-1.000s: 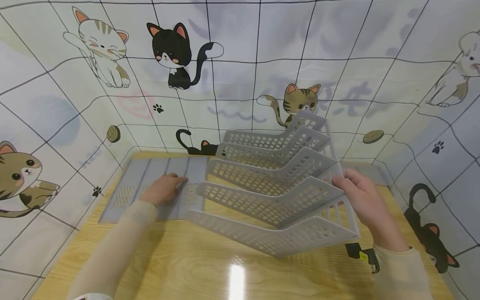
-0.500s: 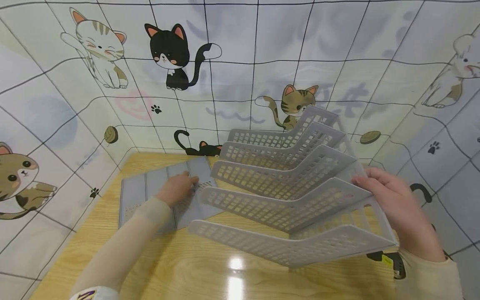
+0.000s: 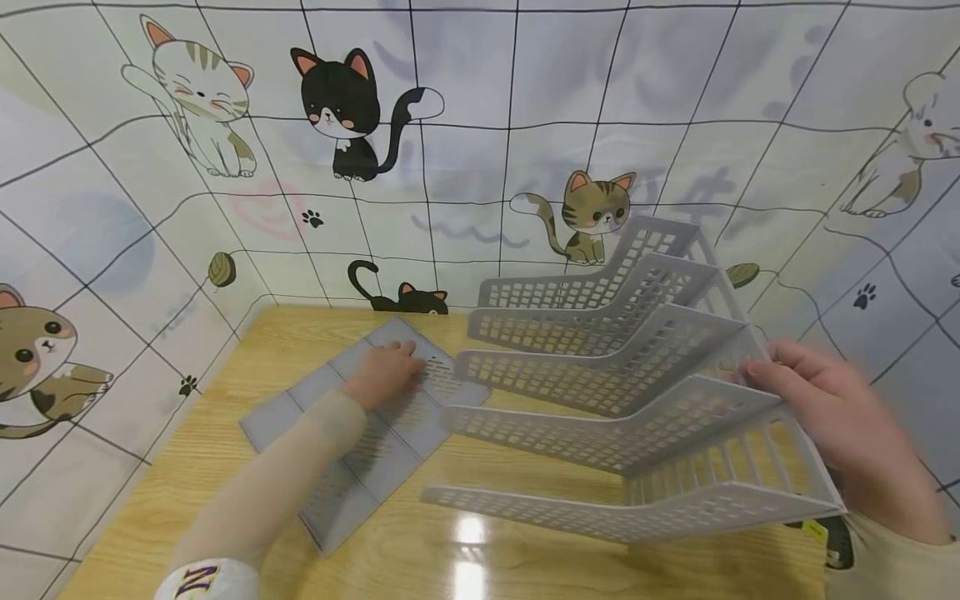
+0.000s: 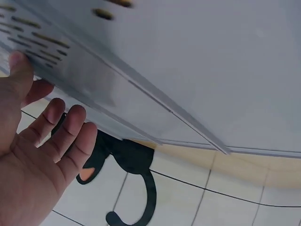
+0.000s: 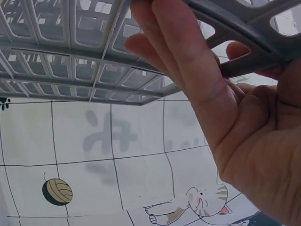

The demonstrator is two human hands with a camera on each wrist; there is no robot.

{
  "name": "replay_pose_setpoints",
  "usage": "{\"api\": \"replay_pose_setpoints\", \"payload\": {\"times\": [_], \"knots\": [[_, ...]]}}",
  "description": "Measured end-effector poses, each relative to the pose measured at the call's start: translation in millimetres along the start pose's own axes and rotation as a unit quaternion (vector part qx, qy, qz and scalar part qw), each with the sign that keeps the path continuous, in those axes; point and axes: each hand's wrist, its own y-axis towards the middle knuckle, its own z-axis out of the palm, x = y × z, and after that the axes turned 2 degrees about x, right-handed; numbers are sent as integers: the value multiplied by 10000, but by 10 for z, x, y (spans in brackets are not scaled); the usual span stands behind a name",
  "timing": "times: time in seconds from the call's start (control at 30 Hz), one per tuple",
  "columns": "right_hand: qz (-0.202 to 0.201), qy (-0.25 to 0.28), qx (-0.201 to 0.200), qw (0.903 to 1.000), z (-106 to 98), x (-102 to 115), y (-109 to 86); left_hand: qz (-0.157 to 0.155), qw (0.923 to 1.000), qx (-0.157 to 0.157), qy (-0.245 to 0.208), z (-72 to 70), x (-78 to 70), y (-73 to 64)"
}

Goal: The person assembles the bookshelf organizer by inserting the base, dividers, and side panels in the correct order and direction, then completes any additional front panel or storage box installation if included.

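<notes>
My right hand (image 3: 847, 417) grips the right end of a grey plastic file rack (image 3: 660, 425), which has several perforated, L-shaped dividers. In the right wrist view the fingers (image 5: 183, 47) go around and through its bars. The rack's dividers point left across the table. My left hand (image 3: 386, 375) is on a flat grey panel (image 3: 300, 425) that lies slantwise, with fold lines and rows of slots. In the left wrist view its thumb (image 4: 19, 66) and forefinger pinch at a ridge beside the slots, with the other fingers loosely bent. The rack's divider ends overlap the panel's right corner.
Both things are over a wooden table (image 3: 225, 500). Walls with cat drawings (image 3: 465, 150) rise at the back and on both sides. A black device with a yellow mark (image 3: 821, 529) shows by the right wrist.
The panel has slid right and turned counterclockwise under my left hand, its left end now nearer me. My right hand has moved right and a little toward me with the file rack.
</notes>
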Motion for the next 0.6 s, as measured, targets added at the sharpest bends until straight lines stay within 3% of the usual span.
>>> {"api": "replay_pose_setpoints", "payload": {"times": [0.13,0.27,0.47,0.6], "knots": [[-55,-151,137,9998,23,-22,63,33,9999,-90,55,17,-107,95],[43,-507,241,9984,17,-38,153,-105,9999,41,-50,28,-211,214],[13,-1100,202,9937,6,-30,325,-794,9956,421,-258,35,-320,357],[174,-1087,288,9935,-15,-8,422,-1167,9903,564,-491,0,-362,368]]}}
